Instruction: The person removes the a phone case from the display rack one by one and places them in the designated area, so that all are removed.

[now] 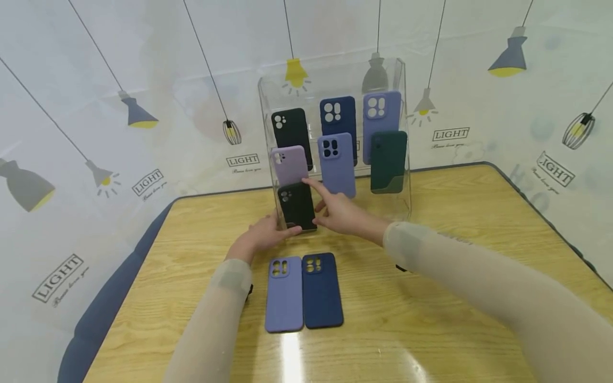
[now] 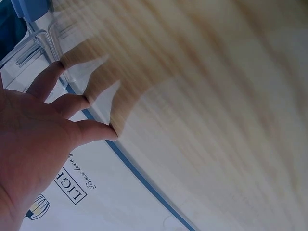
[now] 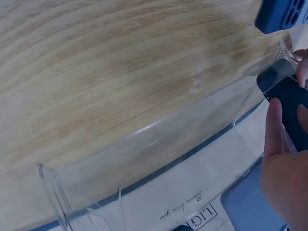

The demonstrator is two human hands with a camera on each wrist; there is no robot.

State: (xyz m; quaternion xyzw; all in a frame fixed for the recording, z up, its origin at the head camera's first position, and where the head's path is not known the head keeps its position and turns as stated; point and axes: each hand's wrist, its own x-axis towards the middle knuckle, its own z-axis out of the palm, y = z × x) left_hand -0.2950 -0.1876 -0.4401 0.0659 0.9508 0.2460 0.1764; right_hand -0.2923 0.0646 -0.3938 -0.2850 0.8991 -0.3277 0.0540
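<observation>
A clear display stand [image 1: 383, 210] on the table holds phone cases in tiers. In its lowest tier at the left sits a black phone case [image 1: 300, 210]. My right hand [image 1: 342, 213] holds this case at its right side, with the index finger at the top corner and the thumb low on the edge. At the stand's lower left corner, my left hand [image 1: 265, 234] has its thumb along the black case's bottom. Its other fingers [image 2: 98, 130] reach down to the tabletop beside the stand. A lilac phone case [image 1: 290, 162] stands just above the black one.
A periwinkle case [image 1: 284, 298] and a navy case [image 1: 323, 298] lie side by side on the wooden table [image 1: 431, 330]. Higher in the stand are another black case [image 1: 293, 127], a dark green case [image 1: 389, 159] and several blue-toned ones. A lamp-printed cloth [image 1: 191, 64] hangs behind.
</observation>
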